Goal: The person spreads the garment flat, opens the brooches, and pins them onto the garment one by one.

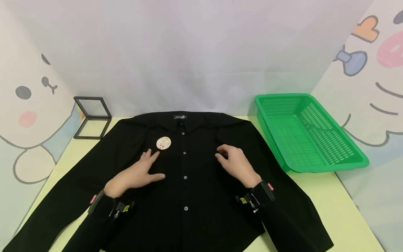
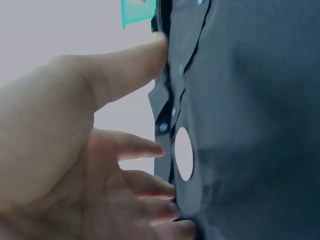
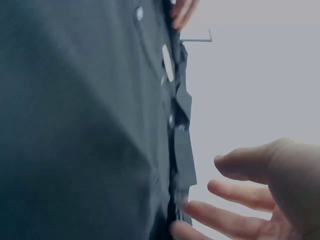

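Note:
A black button-up shirt (image 1: 201,196) lies spread on the table, its collar toward the back wall. On the shirt's left chest area sits a round, pale badge-like disc (image 1: 163,142) with faint coloured marks. My left hand (image 1: 138,175) is over the shirt just below the disc, fingers spread and thumb apart, holding nothing. Over the opposite chest side is my right hand (image 1: 235,163), its fingers loosely bent with nothing between them. The left wrist view shows the disc (image 2: 184,154) beyond the fingertips. In the right wrist view the right hand (image 3: 260,200) has its thumb and fingers apart.
A green plastic basket (image 1: 283,154) stands at the right, beside the shirt's shoulder and sleeve. At the back left is a black hinged double frame (image 1: 107,120), one half upright against the wall. Pale yellow tabletop (image 1: 343,210) shows around the shirt; printed panels flank it.

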`<state>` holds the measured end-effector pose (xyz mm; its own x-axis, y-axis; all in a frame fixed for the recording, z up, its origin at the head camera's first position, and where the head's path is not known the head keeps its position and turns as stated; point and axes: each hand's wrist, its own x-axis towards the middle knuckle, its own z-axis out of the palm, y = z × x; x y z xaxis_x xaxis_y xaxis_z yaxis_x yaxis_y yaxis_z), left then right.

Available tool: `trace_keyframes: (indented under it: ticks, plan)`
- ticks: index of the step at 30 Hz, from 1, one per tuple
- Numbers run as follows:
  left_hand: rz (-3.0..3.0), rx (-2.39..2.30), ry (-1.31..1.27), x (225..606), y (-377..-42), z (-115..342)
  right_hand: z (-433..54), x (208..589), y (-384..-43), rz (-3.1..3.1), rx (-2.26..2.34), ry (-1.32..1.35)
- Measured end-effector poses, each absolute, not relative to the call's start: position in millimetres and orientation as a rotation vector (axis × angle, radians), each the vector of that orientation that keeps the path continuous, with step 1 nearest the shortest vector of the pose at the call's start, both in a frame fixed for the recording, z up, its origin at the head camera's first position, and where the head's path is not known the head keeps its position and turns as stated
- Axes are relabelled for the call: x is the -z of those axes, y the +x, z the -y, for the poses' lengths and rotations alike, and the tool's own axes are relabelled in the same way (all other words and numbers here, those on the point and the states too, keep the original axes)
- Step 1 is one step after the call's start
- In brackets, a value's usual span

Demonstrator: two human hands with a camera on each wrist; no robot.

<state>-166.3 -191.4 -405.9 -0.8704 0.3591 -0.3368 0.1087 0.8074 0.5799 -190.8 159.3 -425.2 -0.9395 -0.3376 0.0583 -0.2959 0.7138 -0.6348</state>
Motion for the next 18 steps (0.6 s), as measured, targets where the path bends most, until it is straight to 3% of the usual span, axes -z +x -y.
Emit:
trace_keyframes:
  ticks: [18]
  plan:
    - [-2.586,-0.711,0.261,427.1,-183.2,212.6,-161.1,439.3,-200.7,-2.847,0.808,-0.436]
